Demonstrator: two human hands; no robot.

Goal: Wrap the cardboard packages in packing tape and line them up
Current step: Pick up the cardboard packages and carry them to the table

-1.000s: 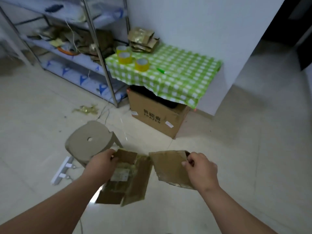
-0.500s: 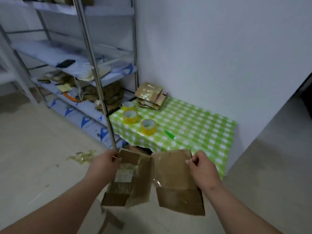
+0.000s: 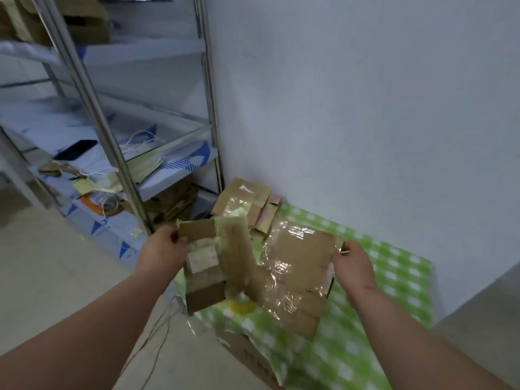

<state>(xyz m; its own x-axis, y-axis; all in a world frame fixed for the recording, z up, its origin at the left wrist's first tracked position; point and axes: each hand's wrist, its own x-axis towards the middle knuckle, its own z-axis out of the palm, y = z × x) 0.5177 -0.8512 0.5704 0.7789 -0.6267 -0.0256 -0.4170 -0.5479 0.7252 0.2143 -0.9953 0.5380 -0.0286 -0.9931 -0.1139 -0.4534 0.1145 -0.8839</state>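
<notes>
A metal shelf rack (image 3: 121, 175) stands at the left, its shelves strewn with papers, cords and flattened cardboard.

The left hand (image 3: 161, 250) pinches the top left corner of a left package (image 3: 209, 260), thumb on the front face and fingers curled behind. The package hangs in the air over the near left edge of the table (image 3: 394, 277), which wears a green checked cloth. It is flat, worn cardboard with a pale label on its face and a flap of dull tape or card folding off its right side. It looks light and fairly stiff, though the loose flap will likely swing; a hold on the solid upper edge, as now, seems safest.

Below, between the two packages, a yellow tape roll (image 3: 242, 306) peeks out on the cloth. At the back of the table, against the wall, lies a stack (image 3: 247, 204) of similar packages.

The right package (image 3: 295, 271) hangs beside the left one, their inner edges close or overlapping; I cannot tell if they touch. Glossy clear film covers much of it, so the face is probably slippery and the film crinkly. The bare cardboard edge gives a surer hold.

The right hand (image 3: 351, 263) pinches that package's upper right corner between thumb and curled fingers.

A brown box (image 3: 247, 358) sits under the table.
</notes>
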